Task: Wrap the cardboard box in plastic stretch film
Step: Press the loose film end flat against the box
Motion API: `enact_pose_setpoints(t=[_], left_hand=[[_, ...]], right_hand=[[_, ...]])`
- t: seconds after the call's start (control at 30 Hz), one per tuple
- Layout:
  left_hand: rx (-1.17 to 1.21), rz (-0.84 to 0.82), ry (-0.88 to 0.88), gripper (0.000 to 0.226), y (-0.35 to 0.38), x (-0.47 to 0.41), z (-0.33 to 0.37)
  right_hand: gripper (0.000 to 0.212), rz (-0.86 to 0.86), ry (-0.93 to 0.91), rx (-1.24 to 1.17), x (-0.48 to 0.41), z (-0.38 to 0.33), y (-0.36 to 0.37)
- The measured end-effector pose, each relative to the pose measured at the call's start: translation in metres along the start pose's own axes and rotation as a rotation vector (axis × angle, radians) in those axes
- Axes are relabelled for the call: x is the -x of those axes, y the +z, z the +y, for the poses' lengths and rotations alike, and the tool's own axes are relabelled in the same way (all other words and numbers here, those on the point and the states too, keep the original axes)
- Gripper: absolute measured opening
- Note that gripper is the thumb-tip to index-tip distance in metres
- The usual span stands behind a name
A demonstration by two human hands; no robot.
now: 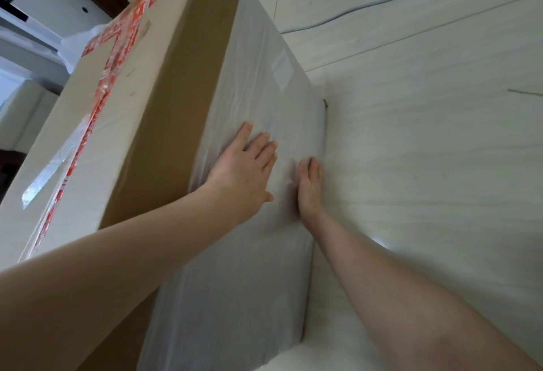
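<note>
At the far left, the cardboard box point(164, 123) fills the picture from 7 o'clock up to 12 o'clock. It is long and large and stands on the floor point(426, 150). Red and white tape point(108, 56) runs along its left face. The next face is bare brown cardboard. The face to the right of it is covered with cloudy, wrinkled stretch film point(255, 76).

The left hand point(244, 171) lies flat on this film near the centre of the picture, with its fingers straight, spread and pointing to 1 o'clock. Just at 3 o'clock from it, a little apart, the right hand point(310, 188) also presses on the film with straight fingers, close to the edge of the box at the floor. Neither hand grips anything. At 1 o'clock, a thin cable point(367, 6) lies on the pale floor, well apart from the hands.
</note>
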State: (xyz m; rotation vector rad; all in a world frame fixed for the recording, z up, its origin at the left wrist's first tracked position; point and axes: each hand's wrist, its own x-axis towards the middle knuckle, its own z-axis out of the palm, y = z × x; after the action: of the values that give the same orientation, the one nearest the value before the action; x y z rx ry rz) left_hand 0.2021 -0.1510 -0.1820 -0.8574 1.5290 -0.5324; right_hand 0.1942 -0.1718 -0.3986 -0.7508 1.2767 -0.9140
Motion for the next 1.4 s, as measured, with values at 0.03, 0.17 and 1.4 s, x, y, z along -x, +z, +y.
enact_pose_setpoints(t=[0.03, 0.17, 1.4], left_hand=[[0.017, 0.005, -0.012, 0.073, -0.003, 0.001, -0.001], [-0.002, 0.078, -0.048, 0.071, -0.014, 0.002, -0.007], [0.005, 0.122, -0.144, 0.072, -0.013, 0.029, -0.03]], right_hand=[[0.059, 0.008, 0.007, -0.027, -0.001, -0.002, -0.004], [0.061, 0.111, 0.026, -0.023, 0.006, -0.016, -0.014], [0.06, 0.047, -0.17, 0.013, 0.06, -0.076, 0.001]])
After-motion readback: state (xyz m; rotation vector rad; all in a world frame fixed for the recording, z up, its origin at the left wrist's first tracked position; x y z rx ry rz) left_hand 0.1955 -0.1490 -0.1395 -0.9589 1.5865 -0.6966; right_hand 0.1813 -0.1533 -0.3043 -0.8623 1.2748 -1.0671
